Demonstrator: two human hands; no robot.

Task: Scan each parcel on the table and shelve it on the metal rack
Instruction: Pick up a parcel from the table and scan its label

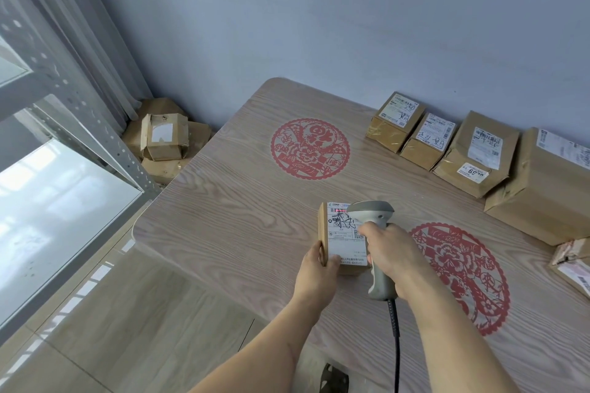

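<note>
Left grip (316, 262) pinches parcel (346, 241) edge; right grip (388, 254) holds scanner (372, 214).

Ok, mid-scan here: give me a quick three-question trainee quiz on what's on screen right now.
1. True or false: the left hand holds the small parcel while the right hand aims the scanner at its label.
2. Where is the red scan line? A) near the label's top edge B) on the table C) on the wall
3. Fill in: the metal rack stands to the person's ____.

Key: 1 true; 2 A; 3 left
</note>
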